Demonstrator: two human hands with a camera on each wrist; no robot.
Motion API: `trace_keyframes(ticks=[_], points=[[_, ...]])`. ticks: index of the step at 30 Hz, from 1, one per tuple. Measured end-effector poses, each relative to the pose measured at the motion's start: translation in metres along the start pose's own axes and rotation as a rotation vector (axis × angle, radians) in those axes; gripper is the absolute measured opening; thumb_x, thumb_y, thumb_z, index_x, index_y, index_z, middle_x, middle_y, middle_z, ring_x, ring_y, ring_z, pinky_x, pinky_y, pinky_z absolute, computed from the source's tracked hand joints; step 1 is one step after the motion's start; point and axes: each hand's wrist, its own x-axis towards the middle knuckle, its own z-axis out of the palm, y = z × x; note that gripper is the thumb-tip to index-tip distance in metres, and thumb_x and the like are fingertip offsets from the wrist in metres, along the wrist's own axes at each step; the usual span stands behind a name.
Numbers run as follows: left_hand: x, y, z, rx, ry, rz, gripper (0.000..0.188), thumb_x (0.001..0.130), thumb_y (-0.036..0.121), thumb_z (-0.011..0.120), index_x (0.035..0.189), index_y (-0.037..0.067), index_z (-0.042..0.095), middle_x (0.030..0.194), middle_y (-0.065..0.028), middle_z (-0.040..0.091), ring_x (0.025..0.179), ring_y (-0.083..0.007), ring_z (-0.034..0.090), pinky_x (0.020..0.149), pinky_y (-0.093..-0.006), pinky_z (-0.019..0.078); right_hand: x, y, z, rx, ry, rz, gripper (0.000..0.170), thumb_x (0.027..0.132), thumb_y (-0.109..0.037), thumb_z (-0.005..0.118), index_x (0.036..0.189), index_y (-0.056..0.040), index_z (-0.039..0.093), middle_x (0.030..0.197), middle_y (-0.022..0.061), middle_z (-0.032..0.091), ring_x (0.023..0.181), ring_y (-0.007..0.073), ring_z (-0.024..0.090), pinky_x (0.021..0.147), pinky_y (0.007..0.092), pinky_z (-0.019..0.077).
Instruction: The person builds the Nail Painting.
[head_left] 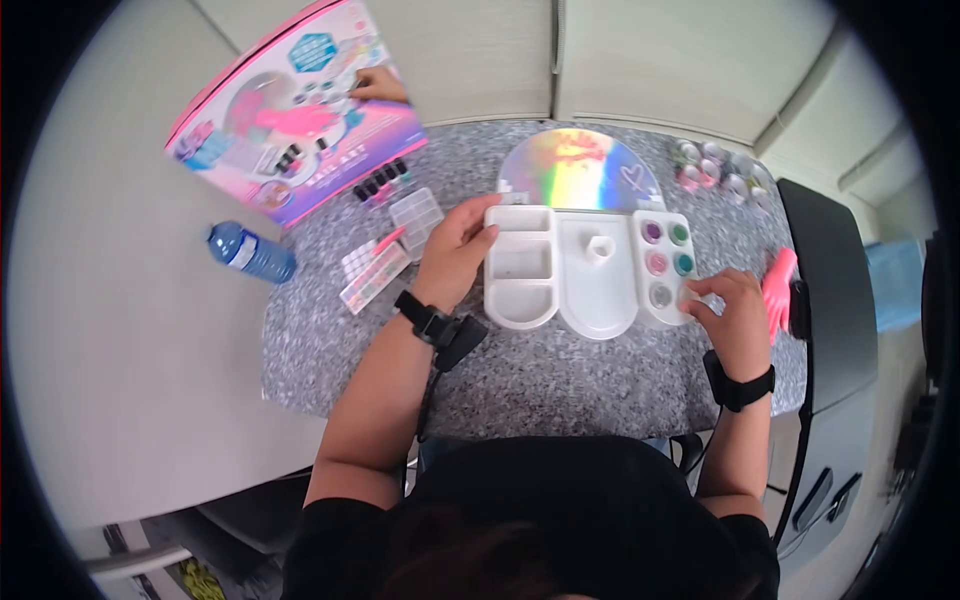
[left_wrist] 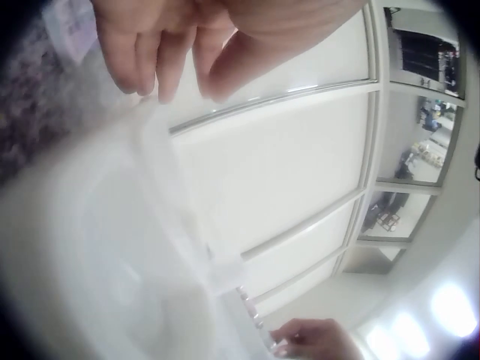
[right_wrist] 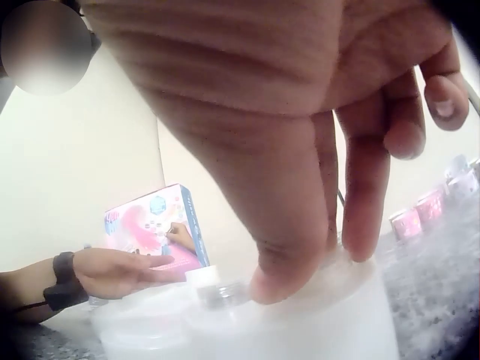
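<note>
The white plastic tray (head_left: 600, 318) lies flat on the speckled tabletop (head_left: 540, 385), directly in front of the person, within reach of both hands. Its left section has three compartments, its middle section carries a small white post (head_left: 600, 248), and its right section seats glitter jars in paired rows: purple (head_left: 652, 232) beside green (head_left: 679, 234), pink (head_left: 656, 262) beside teal (head_left: 684, 264), and silver (head_left: 660, 295) at the near left. The right hand (head_left: 732, 305) is at the near right position, thumb and finger in a narrow pinch, apparently on a small pale jar (head_left: 687, 295); the fingers hide most of it, so its seating cannot be confirmed. A fingertip pinch suits so small a part and leaves the neighbouring jars clear. The left hand (head_left: 455, 255) touches the tray's far left corner, fingers extended and thumb apart, a contact that probably steadies the tray opposite the pinch. The iridescent panel (head_left: 545, 175) stands along the tray's far edge, where it covers none of the sections. To the left, the clear divided case (head_left: 416, 222), the row of black-capped bottles (head_left: 382, 182) and the printed box (head_left: 290, 110) sit outside the working area, as does the blue bottle (head_left: 250, 252). On the right, the pink model hand (head_left: 778, 290) and the clustered jars (head_left: 715, 165) are likewise set aside, presumably for elbow room.
</note>
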Motion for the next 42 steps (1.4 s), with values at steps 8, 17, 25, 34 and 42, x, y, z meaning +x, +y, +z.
trace_keyframes(ticks=[8, 17, 25, 34, 42], points=[[-0.014, 0.076, -0.050, 0.252, 0.429, 0.181, 0.045, 0.104, 0.010, 0.071, 0.147, 0.000, 0.060, 0.142, -0.0129, 0.071, 0.130, -0.0227, 0.067, 0.112, -0.0381, 0.0520, 0.020, -0.009, -0.002, 0.120, -0.101, -0.053, 0.031, 0.071, -0.013, 0.095, 0.099, -0.0042, 0.083, 0.096, 0.0100, 0.075, 0.097, 0.0357, 0.065, 0.091, 0.0458, 0.0514], [0.015, 0.022, -0.160, 0.847, 0.661, -0.031, 0.052, 0.088, 0.041, 0.089, 0.125, 0.005, 0.078, 0.119, -0.0131, 0.081, 0.112, -0.0264, 0.076, 0.102, -0.0412, 0.0561, 0.058, -0.045, -0.018, 0.663, 0.017, 0.009, 0.025, 0.099, -0.019, 0.081, 0.119, -0.0040, 0.078, 0.101, -0.0012, 0.071, 0.090, 0.0100, 0.058, 0.084, 0.0275, 0.0475], [0.009, 0.043, -0.131, 0.894, 0.728, -0.166, 0.036, 0.092, 0.034, 0.084, 0.114, 0.007, 0.081, 0.105, -0.0128, 0.083, 0.103, -0.0255, 0.078, 0.092, -0.0392, 0.0569, 0.067, 0.020, 0.049, 1.108, 0.036, 0.247, 0.030, 0.109, -0.025, 0.066, 0.134, -0.0091, 0.073, 0.135, -0.0003, 0.072, 0.131, 0.0122, 0.060, 0.114, 0.0310, 0.0408], [-0.081, 0.098, 0.010, 0.965, 0.306, 0.260, 0.020, 0.095, 0.020, 0.082, 0.112, 0.011, 0.080, 0.108, -0.0091, 0.081, 0.109, -0.0262, 0.075, 0.118, -0.0498, 0.0398, 0.062, 0.001, 0.050, 1.124, -0.066, 0.222, 0.036, 0.106, -0.023, 0.069, 0.137, -0.0042, 0.070, 0.139, 0.0067, 0.070, 0.126, 0.0143, 0.061, 0.111, 0.0312, 0.0439], [-0.084, 0.062, 0.027, 1.245, 0.328, 0.299, 0.019, 0.093, 0.024, 0.083, 0.111, 0.017, 0.082, 0.107, -0.0050, 0.081, 0.125, -0.0273, 0.071, 0.131, -0.0631, 0.0105, 0.061, 0.003, 0.049, 1.309, -0.070, 0.319, 0.037, 0.107, -0.026, 0.068, 0.138, -0.0052, 0.070, 0.120, 0.0018, 0.071, 0.115, 0.0123, 0.062, 0.105, 0.0308, 0.0458]])
